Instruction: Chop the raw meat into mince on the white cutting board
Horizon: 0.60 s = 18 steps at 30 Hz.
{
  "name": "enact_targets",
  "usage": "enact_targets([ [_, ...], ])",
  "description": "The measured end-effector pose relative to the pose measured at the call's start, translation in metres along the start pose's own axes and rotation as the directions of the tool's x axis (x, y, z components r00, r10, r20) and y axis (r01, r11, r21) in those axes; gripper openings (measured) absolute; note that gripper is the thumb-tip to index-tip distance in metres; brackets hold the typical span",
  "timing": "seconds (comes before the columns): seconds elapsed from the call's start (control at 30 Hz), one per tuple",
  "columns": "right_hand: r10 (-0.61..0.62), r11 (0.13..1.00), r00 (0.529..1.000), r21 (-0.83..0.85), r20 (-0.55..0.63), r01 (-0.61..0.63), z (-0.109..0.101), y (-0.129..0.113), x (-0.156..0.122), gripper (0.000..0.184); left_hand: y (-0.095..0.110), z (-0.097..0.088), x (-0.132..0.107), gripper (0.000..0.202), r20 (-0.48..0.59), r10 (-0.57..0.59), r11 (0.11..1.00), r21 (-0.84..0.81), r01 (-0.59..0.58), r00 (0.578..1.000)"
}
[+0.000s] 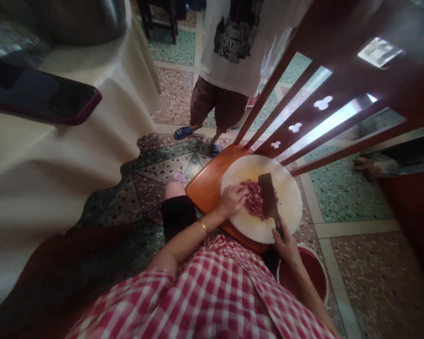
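A round white cutting board (286, 207) rests on the seat of a wooden chair (208, 176) in front of me. Chopped red meat (253, 201) lies in a heap on its middle. My right hand (285, 241) is wrapped round the handle of a cleaver (267, 190), whose broad dark blade lies over the right part of the meat. At the heap's left edge is my left hand (232, 200), its fingers stretched out and touching the meat. That wrist wears a gold-coloured bangle.
The chair's slatted back (297, 94) rises beyond the board. A red bucket (305, 270) stands on the floor below my right forearm. On the left, a phone (42, 94) sits on a cloth-covered table (102, 89). A person (221, 94) stands close beyond the chair.
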State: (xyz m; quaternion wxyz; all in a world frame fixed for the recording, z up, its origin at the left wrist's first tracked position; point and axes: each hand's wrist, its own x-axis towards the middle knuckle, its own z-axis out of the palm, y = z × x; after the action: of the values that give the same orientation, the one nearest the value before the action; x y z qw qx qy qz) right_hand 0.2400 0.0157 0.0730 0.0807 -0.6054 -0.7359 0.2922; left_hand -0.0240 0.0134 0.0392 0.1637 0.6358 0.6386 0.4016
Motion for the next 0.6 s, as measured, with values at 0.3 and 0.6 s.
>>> enact_targets([
  [0.3,0.018,0.999,0.999,-0.028,-0.043,-0.019,0.005,-0.002,-0.001,0.065,-0.088,-0.009,-0.001,0.026,0.001,-0.622,0.753,-0.275,0.598,0.783],
  [0.6,-0.043,0.996,0.994,-0.081,-0.099,0.035,0.012,-0.006,-0.004,0.061,-0.081,-0.014,0.002,0.021,0.071,-0.66,0.699,-0.307,0.646,0.748],
])
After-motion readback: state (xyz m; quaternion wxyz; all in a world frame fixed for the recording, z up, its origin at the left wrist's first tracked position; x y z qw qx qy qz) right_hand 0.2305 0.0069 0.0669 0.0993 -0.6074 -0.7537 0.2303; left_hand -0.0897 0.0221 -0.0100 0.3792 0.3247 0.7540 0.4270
